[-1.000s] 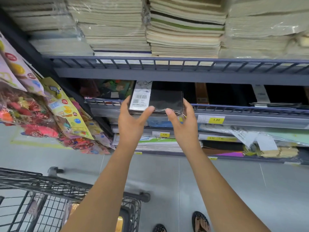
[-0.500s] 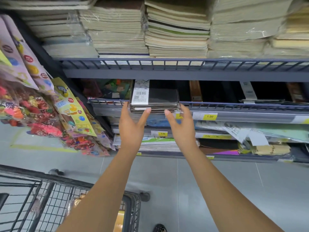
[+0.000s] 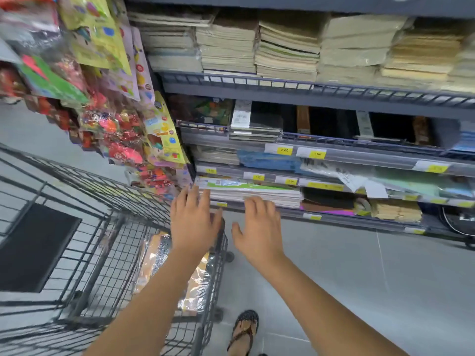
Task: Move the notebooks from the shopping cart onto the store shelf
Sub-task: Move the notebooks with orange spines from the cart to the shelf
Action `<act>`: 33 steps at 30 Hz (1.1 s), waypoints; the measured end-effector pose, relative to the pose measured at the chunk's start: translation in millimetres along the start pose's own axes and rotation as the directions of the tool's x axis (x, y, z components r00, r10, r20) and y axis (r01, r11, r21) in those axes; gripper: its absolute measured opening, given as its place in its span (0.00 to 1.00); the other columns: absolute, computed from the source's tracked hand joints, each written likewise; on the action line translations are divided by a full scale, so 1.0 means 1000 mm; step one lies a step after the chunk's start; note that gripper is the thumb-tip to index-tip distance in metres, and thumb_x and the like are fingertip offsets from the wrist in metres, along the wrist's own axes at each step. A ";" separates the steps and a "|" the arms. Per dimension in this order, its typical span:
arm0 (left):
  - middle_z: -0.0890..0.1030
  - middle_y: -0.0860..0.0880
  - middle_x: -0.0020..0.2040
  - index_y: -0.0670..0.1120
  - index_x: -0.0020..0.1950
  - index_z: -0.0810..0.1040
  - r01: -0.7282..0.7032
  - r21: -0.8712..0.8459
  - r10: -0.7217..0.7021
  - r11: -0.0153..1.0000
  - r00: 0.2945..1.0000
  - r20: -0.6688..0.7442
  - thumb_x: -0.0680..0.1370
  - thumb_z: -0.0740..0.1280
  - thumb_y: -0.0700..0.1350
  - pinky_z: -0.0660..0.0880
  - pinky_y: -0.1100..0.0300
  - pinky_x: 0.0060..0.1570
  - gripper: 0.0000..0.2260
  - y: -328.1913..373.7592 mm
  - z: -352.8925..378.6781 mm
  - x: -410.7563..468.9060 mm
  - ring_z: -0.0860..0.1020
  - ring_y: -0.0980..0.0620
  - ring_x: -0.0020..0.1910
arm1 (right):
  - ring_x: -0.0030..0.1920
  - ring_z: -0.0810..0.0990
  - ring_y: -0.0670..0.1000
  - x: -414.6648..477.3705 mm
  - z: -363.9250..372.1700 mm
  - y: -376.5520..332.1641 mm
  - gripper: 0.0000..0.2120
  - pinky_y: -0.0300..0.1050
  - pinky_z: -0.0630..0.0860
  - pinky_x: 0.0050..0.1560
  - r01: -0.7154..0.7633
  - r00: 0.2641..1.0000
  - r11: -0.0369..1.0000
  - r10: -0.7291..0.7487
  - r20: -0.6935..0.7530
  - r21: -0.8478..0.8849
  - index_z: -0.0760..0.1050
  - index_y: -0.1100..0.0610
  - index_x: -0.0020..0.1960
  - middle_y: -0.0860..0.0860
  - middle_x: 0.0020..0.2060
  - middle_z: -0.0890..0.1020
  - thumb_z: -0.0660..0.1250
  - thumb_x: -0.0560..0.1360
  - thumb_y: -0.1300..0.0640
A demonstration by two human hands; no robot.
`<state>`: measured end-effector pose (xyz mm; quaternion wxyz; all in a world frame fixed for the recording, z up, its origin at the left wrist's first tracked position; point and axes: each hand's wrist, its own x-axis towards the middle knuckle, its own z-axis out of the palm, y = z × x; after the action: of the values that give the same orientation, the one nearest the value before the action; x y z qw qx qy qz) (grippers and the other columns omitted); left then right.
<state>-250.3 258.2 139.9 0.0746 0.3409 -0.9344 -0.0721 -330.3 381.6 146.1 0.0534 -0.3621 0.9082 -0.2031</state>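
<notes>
1. A grey tiled store aisle ran along a grey shelf (image 3: 321, 97) unit; cream paper stacks filled the top tier, and yellow price tags (image 3: 284, 150) lined the lower rails.
2. A second before, both hands had held a dark wrapped notebook pack (image 3: 257, 124) at the front rail of the middle tier. By this moment the pack lay on that tier near its left end, its white barcode label up, with its front edge overhanging the rail a little and nothing touching it.
3. The left hand (image 3: 192, 222) had dropped away from the shelf and hovered, fingers spread and empty, over the near corner of the cart (image 3: 108, 222).
4. The right hand (image 3: 257, 232) had also come down, equally open and empty, just beside the left and in front of the bottom tier.
5. The view had swung down and leftward, so more of the cart showed. More notebooks (image 3: 164, 265) in shiny plastic lay on the cart floor by its right wall, partly hidden by the left forearm.
6. That meant one delivery looked finished and the task was not: stock remained in the cart. The hands seemed headed there for the next pack.
7. How many packs were left could not be told through the glare and blur.
8. Hanging toy bags (image 3: 115, 129) crowded the shelf's left end, close to the reach path.
</notes>
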 end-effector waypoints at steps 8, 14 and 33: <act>0.73 0.39 0.68 0.42 0.68 0.72 0.118 0.155 -0.154 0.981 0.957 0.246 0.76 0.66 0.55 0.64 0.42 0.67 0.25 -0.094 -0.013 -0.086 0.68 0.35 0.69 | 0.64 0.69 0.61 -0.070 0.029 -0.113 0.23 0.57 0.69 0.65 0.125 0.972 0.986 -0.144 0.183 0.111 0.68 0.60 0.66 0.57 0.65 0.73 0.65 0.73 0.54; 0.59 0.41 0.77 0.49 0.76 0.59 0.056 0.219 -0.154 0.974 0.873 0.463 0.80 0.55 0.59 0.52 0.44 0.72 0.27 -0.183 0.019 -0.104 0.55 0.39 0.76 | 0.70 0.61 0.61 -0.073 0.115 -0.154 0.31 0.55 0.64 0.67 0.070 0.893 0.994 -0.026 0.449 -0.081 0.57 0.57 0.74 0.57 0.71 0.64 0.64 0.75 0.51; 0.49 0.43 0.80 0.44 0.79 0.47 -0.057 -0.057 0.080 0.997 0.801 0.594 0.77 0.44 0.66 0.54 0.42 0.74 0.37 -0.296 0.190 -0.112 0.51 0.43 0.78 | 0.47 0.81 0.50 -0.068 0.325 -0.138 0.19 0.26 0.69 0.38 -0.788 0.612 0.550 0.655 0.444 0.274 0.72 0.60 0.57 0.52 0.47 0.82 0.74 0.70 0.59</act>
<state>-16.3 122.1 -111.5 -0.2135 0.2657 -0.9208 -0.1898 -113.6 229.7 -97.2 0.3465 0.0454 0.8848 -0.3084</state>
